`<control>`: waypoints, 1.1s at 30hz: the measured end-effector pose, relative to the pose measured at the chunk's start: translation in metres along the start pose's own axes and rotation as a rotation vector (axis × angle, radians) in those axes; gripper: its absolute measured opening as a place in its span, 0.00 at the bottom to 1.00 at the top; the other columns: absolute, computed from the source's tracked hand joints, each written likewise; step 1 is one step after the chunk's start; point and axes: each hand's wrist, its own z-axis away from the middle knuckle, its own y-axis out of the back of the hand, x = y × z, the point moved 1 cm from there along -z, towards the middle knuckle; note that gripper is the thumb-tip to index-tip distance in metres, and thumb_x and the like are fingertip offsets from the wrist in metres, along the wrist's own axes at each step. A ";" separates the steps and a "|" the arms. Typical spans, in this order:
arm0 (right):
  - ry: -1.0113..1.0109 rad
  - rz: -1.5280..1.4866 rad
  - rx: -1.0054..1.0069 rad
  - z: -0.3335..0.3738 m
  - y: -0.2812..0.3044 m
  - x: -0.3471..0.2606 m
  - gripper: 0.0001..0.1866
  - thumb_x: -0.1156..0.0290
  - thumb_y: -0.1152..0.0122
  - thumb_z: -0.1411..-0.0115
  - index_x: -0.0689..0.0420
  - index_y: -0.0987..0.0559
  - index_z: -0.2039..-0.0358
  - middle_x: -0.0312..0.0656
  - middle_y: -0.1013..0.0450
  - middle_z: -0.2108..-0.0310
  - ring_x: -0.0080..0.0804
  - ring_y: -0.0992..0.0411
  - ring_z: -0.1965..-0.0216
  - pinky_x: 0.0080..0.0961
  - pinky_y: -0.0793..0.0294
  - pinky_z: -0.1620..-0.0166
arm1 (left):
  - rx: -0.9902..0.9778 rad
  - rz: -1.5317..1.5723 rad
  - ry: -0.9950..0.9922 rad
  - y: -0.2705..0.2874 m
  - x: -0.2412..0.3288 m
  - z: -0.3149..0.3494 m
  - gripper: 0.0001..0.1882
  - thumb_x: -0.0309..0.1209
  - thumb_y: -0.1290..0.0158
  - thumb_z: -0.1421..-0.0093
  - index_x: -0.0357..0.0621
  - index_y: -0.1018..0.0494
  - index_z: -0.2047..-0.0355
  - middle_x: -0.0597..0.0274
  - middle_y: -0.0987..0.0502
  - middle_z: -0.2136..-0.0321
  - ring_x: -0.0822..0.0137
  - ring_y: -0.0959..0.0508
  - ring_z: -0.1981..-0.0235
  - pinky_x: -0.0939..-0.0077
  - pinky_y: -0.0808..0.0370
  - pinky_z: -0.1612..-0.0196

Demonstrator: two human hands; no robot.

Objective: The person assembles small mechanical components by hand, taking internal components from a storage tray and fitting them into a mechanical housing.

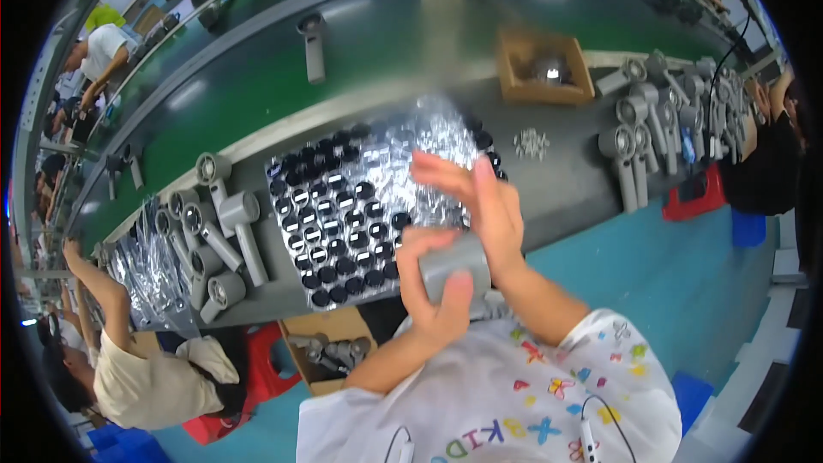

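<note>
grey cylinder (456, 262) is resting in the left hand (426, 296), with curled fingers wrapping its far side and the thumb pressing against its near side. the right hand (497, 219) is hovering just beyond, fingers stretching leftward and one digit standing apart; it is pinching nothing visible, though i cannot tell whether its heel is touching the cylinder.

left of the left fingers and beyond them, black discs (353, 219) are lying in rows on a silvery sheet (403, 163), many carrying white strips. right of the right fingers, pale pieces (531, 144) are lying heaped near a cardboard box (549, 94). farther left of the left fingers, grey handled units (246, 244) are lying bunched; a second group (634, 111) is lying well right of the right fingers.

judging by this, the work is running mid-batch: one piece is being handled, and plenty of discs are waiting on the sheet. i cannot tell which grey group, if either, is counting as finished.

as for writing, coloured letters are showing on the white shirt (549, 403); the disc strips are looking too small for reading, and no brand is showing clearly.
</note>
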 end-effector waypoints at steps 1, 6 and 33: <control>0.003 0.047 -0.033 -0.001 -0.001 0.002 0.36 0.54 0.71 0.22 0.74 0.19 0.52 0.61 0.27 0.42 0.47 0.27 0.41 0.38 0.30 0.37 | 0.016 0.007 -0.008 -0.002 -0.009 -0.010 0.22 0.39 0.44 0.36 0.37 0.34 0.49 0.50 0.27 0.55 0.61 0.27 0.54 0.67 0.30 0.49; -0.022 0.033 0.079 -0.010 0.011 0.001 0.37 0.51 0.69 0.23 0.74 0.19 0.53 0.61 0.27 0.41 0.46 0.26 0.41 0.38 0.29 0.39 | 0.035 0.177 0.283 0.000 -0.008 -0.026 0.19 0.39 0.48 0.33 0.39 0.35 0.49 0.54 0.25 0.56 0.64 0.25 0.56 0.69 0.28 0.51; 0.122 0.860 0.585 -0.003 0.192 0.045 0.05 0.75 0.31 0.45 0.60 0.14 0.67 0.36 0.22 0.58 0.18 0.28 0.76 0.17 0.28 0.70 | -0.024 0.391 0.515 0.099 -0.033 -0.130 0.32 0.51 0.44 0.34 0.43 0.36 0.39 0.53 0.23 0.55 0.57 0.20 0.66 0.60 0.19 0.68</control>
